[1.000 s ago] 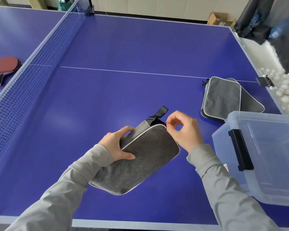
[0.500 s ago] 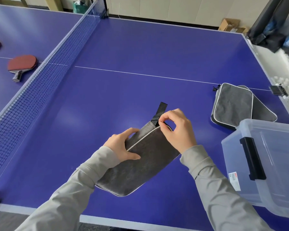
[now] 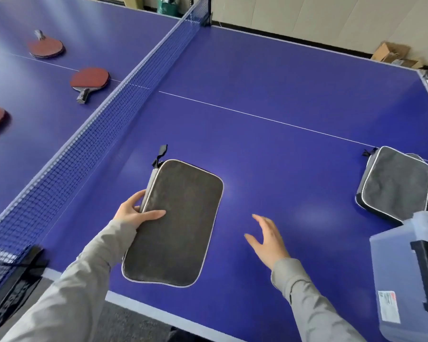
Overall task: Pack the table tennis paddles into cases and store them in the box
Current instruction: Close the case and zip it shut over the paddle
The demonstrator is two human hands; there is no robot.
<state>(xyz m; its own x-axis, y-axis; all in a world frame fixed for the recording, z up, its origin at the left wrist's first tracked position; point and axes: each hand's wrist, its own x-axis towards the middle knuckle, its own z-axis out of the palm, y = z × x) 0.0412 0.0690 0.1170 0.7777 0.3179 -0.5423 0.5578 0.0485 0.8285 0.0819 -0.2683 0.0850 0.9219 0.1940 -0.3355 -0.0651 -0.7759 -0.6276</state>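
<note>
Grey felt case (image 3: 173, 223), zipped, gripped at its left edge by the left hand (image 3: 134, 212), well left of the clear box (image 3: 405, 280). Right hand (image 3: 267, 239) released, fingers spread, above the blue surface (image 3: 269, 77). Best supported underneath, kept flat, carried rightward into the box.

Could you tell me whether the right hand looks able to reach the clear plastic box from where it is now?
Probably yes. The right hand is open and holds nothing, and only bare table lies between it and the clear plastic box at its right; the left hand alone holds the grey case.
</note>
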